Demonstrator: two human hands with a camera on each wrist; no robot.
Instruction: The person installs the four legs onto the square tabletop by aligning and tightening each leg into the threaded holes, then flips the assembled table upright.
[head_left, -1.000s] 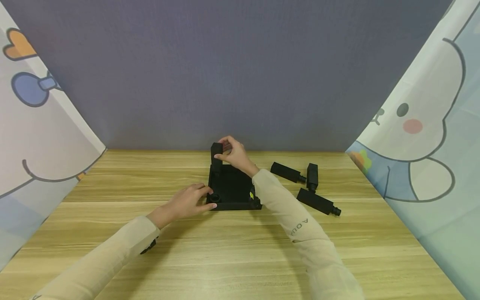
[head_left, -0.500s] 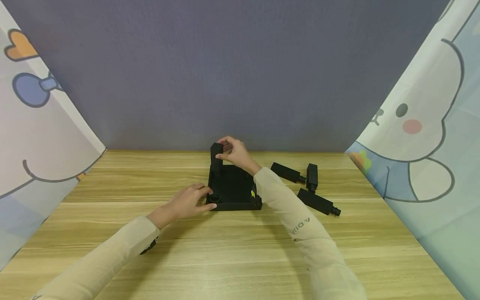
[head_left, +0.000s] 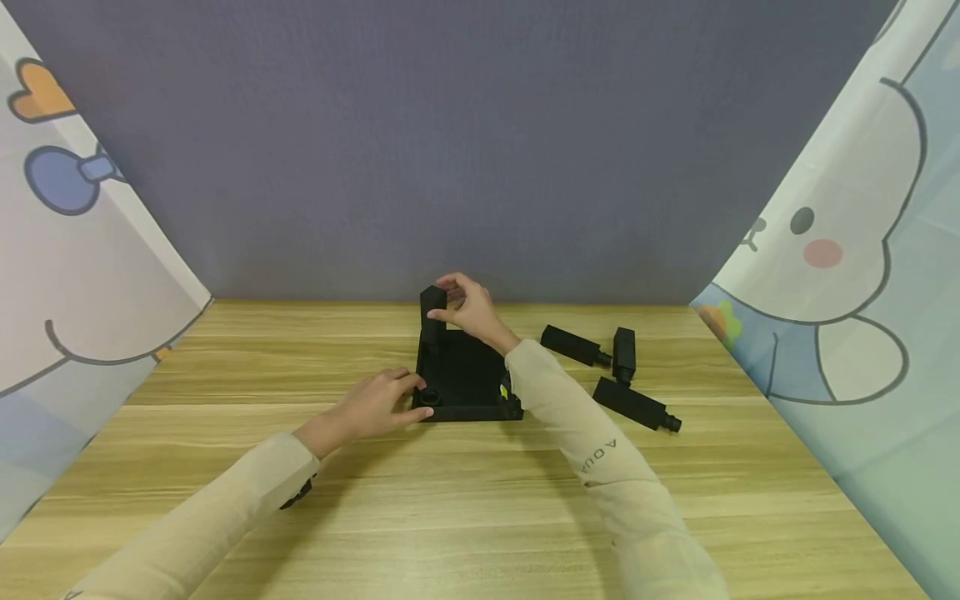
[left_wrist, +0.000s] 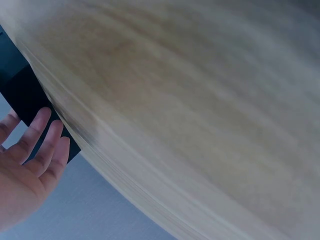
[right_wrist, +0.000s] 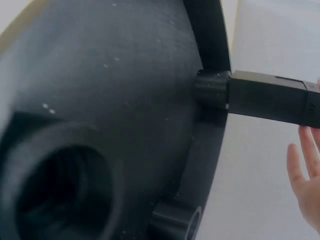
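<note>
A black square-section leg (head_left: pixel 433 312) stands upright at the far left corner of a black square panel (head_left: pixel 468 379), which has a raised rim and round corner sockets. Its narrower round end sits at the corner socket in the right wrist view. My right hand (head_left: pixel 476 312) holds the leg's upper part between thumb and fingers; some fingers are hidden behind it. At the panel's near left corner, my left hand (head_left: pixel 375 404) holds the edge, thumb at the front and fingers at the side. The left wrist view shows those fingers (left_wrist: pixel 55 142) against the dark panel.
Several more black legs lie to the right on the wooden table (head_left: pixel 480 517): a far one (head_left: pixel 572 344), a middle one (head_left: pixel 624 354) and a near one (head_left: pixel 633 403). A grey partition (head_left: pixel 480 150) stands behind. Something yellow (head_left: pixel 503 389) shows near the panel's right side.
Almost nothing differs. My right hand shifts very slightly at the leg, and the right sleeve moves a little. My left hand stays at the panel's corner.
</note>
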